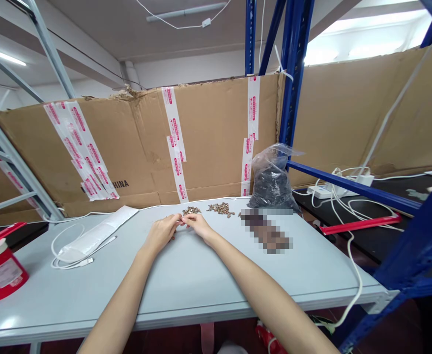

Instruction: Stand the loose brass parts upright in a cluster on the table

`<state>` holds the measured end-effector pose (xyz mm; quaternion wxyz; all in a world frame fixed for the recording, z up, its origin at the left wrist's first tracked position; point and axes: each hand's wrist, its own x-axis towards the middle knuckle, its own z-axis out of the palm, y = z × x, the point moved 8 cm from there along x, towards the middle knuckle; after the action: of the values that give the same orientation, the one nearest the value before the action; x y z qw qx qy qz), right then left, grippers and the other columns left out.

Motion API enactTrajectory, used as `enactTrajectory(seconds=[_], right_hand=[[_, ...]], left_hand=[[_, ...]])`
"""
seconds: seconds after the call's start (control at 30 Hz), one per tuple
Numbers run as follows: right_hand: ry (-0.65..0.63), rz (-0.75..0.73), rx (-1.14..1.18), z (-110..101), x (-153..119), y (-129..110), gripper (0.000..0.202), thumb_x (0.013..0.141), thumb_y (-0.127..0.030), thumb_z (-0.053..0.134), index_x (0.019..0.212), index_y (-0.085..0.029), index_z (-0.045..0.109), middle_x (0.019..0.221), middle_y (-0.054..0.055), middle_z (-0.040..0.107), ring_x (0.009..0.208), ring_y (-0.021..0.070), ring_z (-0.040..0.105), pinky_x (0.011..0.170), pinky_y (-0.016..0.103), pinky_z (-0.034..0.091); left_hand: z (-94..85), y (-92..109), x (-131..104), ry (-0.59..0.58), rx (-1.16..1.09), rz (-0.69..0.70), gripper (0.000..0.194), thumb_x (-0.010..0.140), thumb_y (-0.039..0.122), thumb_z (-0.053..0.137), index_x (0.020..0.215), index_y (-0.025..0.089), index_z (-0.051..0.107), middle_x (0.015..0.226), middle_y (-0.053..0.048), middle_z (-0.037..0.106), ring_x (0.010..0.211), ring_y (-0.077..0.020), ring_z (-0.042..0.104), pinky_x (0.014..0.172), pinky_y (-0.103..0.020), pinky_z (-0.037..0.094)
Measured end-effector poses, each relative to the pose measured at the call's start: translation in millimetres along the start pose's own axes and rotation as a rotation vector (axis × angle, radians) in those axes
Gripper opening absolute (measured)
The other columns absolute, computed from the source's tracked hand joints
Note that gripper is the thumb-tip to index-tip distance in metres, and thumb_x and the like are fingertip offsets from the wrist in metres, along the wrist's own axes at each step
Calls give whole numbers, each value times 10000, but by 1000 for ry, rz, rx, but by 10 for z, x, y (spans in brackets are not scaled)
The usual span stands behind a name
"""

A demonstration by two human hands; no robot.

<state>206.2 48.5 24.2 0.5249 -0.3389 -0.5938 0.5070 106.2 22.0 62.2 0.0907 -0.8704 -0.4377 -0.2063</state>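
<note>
Over the middle of the pale table (186,285), my left hand (161,233) and my right hand (198,227) meet at the fingertips. Both hands are pinched closed around something too small to make out. Just behind them lies a small pile of brownish metallic pieces (191,210). A second, wider pile of similar pieces (221,209) is to the right of it, near the back of the table.
A clear bag of dark items (273,184) stands at the back right, beside a pixelated patch. On the left are a white package (100,236), a coiled white cable (70,266) and a red container (4,270). Cardboard (208,142) walls the back; blue posts flank the right.
</note>
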Motion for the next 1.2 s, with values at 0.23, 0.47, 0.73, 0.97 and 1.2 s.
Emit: enactTrajectory(seconds=[0.23,0.47,0.73,0.97,1.2], right_hand=[[6,0,2,-5,14,17,248,666,-395,610,688,-150,641,670,14,615,623,108,479,659,258,360],[78,23,42,-78,35,33,255,620,-401,644,682,-157,614,670,13,612,655,118,512,657,254,380],[97,84,200,-87,34,107,236,574,-280,659,743,-164,541,727,30,657,572,95,538,654,262,407],[-3,96,88,-40,-7,54,270,602,-345,658,757,-158,540,729,25,645,579,93,531,649,260,398],[-20,18,-106,-122,42,84,291,613,-414,642,734,-162,560,773,30,620,672,116,519,709,276,385]], left_hand=[[43,-63,2,15,90,-9,278,919,289,249,826,206,498,736,-4,573,567,-113,507,555,-210,325],[-41,-167,-4,153,86,-34,269,916,313,280,916,210,527,843,-30,593,715,-135,552,610,-220,358],[-295,-425,-95,375,13,-181,215,874,306,402,804,201,575,838,-28,631,790,-160,564,690,-243,378],[-494,-955,-311,505,62,-542,232,843,359,447,841,194,610,829,-43,639,788,-190,556,709,-280,384],[-71,-1458,-482,97,11,-793,172,780,244,514,814,204,678,874,-89,641,923,-232,548,708,-286,403]])
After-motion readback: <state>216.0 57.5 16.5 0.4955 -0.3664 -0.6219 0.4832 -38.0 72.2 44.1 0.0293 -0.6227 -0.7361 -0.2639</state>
